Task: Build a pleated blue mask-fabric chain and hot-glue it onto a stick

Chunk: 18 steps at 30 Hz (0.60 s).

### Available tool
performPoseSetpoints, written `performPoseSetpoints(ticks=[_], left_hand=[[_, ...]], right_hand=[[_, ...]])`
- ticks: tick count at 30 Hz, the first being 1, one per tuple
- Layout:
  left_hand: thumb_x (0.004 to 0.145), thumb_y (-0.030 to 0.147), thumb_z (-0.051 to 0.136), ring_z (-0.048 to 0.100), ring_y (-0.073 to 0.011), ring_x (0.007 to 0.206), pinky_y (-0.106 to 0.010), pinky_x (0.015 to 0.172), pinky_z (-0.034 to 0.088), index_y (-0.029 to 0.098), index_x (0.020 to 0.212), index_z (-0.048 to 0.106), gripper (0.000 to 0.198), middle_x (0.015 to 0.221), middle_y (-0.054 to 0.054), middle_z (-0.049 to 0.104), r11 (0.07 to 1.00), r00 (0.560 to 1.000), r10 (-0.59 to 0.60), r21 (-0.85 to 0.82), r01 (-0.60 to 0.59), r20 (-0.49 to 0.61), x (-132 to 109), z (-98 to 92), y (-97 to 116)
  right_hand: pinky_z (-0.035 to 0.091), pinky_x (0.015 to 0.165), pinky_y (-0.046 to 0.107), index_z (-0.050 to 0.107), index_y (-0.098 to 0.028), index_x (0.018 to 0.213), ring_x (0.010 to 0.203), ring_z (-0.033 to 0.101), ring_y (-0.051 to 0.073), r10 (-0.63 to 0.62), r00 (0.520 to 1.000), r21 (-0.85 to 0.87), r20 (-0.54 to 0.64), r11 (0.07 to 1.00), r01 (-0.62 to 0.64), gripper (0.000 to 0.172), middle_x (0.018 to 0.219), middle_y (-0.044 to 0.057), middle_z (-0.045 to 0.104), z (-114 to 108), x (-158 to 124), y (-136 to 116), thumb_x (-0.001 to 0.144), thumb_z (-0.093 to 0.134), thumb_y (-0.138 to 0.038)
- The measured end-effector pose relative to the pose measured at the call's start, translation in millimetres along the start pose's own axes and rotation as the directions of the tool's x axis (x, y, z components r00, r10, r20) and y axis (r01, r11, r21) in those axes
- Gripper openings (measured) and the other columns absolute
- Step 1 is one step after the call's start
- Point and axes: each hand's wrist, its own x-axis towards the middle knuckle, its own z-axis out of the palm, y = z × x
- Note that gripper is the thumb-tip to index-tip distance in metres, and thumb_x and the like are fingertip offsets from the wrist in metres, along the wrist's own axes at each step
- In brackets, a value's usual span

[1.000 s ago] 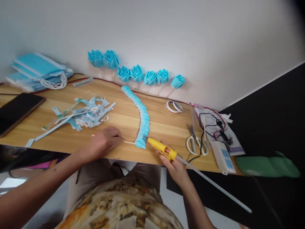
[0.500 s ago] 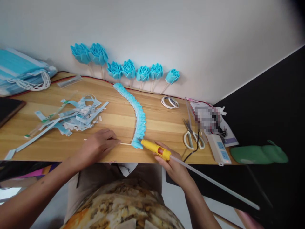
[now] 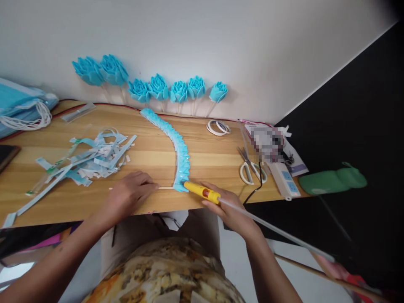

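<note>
My left hand [image 3: 129, 193] lies palm down on the wooden table [image 3: 208, 162] and pins a thin wooden stick [image 3: 164, 187] with its fingers. That stick runs right to the near end of a curved strip of folded blue petals [image 3: 176, 145]. My right hand [image 3: 229, 208] grips a yellow glue gun [image 3: 202, 192] with a long clear glue stick [image 3: 271, 229] trailing from its back. The gun's nozzle touches the strip's near end beside the stick.
Several blue fabric roses [image 3: 159, 86] lean on the wall. Cut mask scraps [image 3: 91, 155] lie left, stacked blue masks [image 3: 19, 107] far left. Tape rings [image 3: 217, 127], scissors [image 3: 251, 168], a power strip [image 3: 284, 181] and a green object [image 3: 331, 181] are right.
The view has drifted right and down. My right hand has brought the glue gun's nozzle closer onto the strip's near end. My left hand has stayed on the stick.
</note>
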Motion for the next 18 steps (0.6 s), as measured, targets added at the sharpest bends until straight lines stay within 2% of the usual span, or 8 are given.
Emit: performPoseSetpoints(ticks=[5, 11, 18], left_hand=[[0.1, 0.021, 0.048, 0.057, -0.0172, 0.081, -0.029, 0.071, 0.041, 0.019, 0.099, 0.07, 0.022, 0.089, -0.006, 0.065, 1.0, 1.0, 0.015, 0.003, -0.015, -0.016, 1, -0.2, -1], [0.1, 0.02, 0.048, 0.057, -0.0169, 0.082, -0.029, 0.073, 0.041, 0.019, 0.098, 0.07, 0.023, 0.09, -0.006, 0.066, 1.0, 1.0, 0.009, -0.007, -0.009, -0.024, 1, 0.3, 0], [0.1, 0.019, 0.047, 0.056, -0.0165, 0.082, -0.028, 0.072, 0.04, 0.02, 0.098, 0.07, 0.023, 0.09, -0.005, 0.064, 1.0, 1.0, -0.017, 0.016, 0.017, -0.012, -2, 1.6, -1]], right_hand=[[0.05, 0.105, 0.041, 0.053, -0.022, 0.142, 0.123, 0.062, 0.025, 0.035, 0.997, 0.039, -0.073, 0.999, -0.032, 0.048, 0.137, 0.01, 0.062, -6, -3, -3, 0.096, 0.054, -0.037], [0.05, 0.104, 0.041, 0.06, -0.024, 0.135, 0.119, 0.064, 0.026, 0.014, 1.0, 0.016, 0.02, 1.0, -0.014, 0.043, 0.132, 0.008, 0.066, 2, 4, 5, 0.094, 0.057, -0.038], [0.049, 0.103, 0.04, 0.064, -0.024, 0.128, 0.117, 0.064, 0.026, 0.032, 0.999, 0.071, 0.005, 0.997, -0.033, 0.039, 0.129, 0.008, 0.068, 7, 1, 12, 0.094, 0.056, -0.042]])
